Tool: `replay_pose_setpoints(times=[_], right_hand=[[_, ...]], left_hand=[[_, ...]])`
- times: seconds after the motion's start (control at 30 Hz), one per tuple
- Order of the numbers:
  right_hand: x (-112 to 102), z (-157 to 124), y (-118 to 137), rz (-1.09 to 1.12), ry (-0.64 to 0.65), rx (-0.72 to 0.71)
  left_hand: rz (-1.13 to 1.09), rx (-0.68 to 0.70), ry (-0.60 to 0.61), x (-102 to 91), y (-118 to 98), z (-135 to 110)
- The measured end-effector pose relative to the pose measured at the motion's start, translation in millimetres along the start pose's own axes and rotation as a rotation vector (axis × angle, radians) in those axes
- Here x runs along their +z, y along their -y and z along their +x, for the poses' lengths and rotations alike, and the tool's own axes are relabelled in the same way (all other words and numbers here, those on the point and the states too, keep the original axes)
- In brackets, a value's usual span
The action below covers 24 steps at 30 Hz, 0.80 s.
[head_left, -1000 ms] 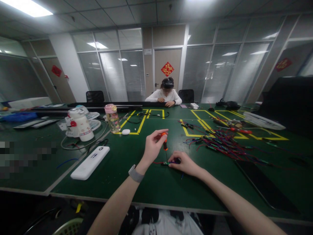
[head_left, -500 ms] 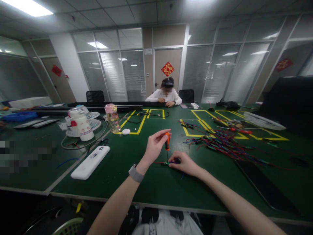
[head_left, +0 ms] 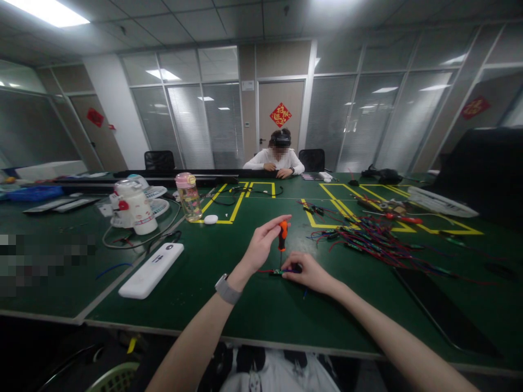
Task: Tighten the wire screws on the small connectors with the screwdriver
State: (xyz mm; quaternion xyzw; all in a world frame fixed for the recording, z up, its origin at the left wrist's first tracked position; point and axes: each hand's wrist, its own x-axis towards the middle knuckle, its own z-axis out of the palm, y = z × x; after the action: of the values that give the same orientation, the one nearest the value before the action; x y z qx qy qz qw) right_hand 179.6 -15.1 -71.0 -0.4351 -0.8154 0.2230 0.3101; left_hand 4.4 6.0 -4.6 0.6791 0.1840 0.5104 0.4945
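An orange and black screwdriver (head_left: 282, 237) stands nearly upright, its thin shaft pointing down at a small green circuit board (head_left: 277, 271). My left hand (head_left: 263, 244) has its thumb and fingers on the handle near the top. The board lies on the green table with a red wire leaving its left side and dark wires on its right. My right hand (head_left: 308, 272) pinches the right end of the board and its wires against the tabletop. Where exactly the screwdriver's tip meets the board is too small to make out.
A heap of wired circuit boards (head_left: 368, 237) lies to the right, near a black phone-like slab (head_left: 445, 310). On the left are a white power bank (head_left: 152, 271), a white bottle (head_left: 137, 209) and a pink-lidded bottle (head_left: 188, 198). A person (head_left: 280, 158) sits opposite.
The screwdriver handle and my left fingers have shifted slightly to the right. My right hand and the board hold their place.
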Motion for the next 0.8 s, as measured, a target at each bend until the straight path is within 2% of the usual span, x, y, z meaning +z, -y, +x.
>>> replay_pose_setpoints(times=[0.1, 0.2, 0.4, 0.5, 0.6, 0.7, 0.8], right_hand=[[1, 0, -2, 0.001, 0.0, 0.0], [2, -1, -4, 0.012, -0.002, -0.004], [1, -1, -4, 0.018, -0.004, -0.003], [2, 0, -5, 0.012, -0.01, -0.004], [2, 0, -5, 0.012, -0.012, -0.007], [2, 0, -5, 0.01, -0.006, -0.007], [1, 0, -5, 0.009, -0.007, -0.002]], left_hand=[[-0.113, -0.023, 0.067, 4.5, -3, -2], [-0.076, -0.009, 0.063, 7.7, -6, -3], [0.441, 0.21, -0.139, 6.3, -6, -6], [0.568, 0.275, -0.154, 6.5, -8, -7], [0.471, 0.26, -0.08, 7.0, -12, -9], [0.249, 0.177, -0.012, 5.6, -13, -8], [0.117, 0.109, 0.004, 2.9, -10, -6]])
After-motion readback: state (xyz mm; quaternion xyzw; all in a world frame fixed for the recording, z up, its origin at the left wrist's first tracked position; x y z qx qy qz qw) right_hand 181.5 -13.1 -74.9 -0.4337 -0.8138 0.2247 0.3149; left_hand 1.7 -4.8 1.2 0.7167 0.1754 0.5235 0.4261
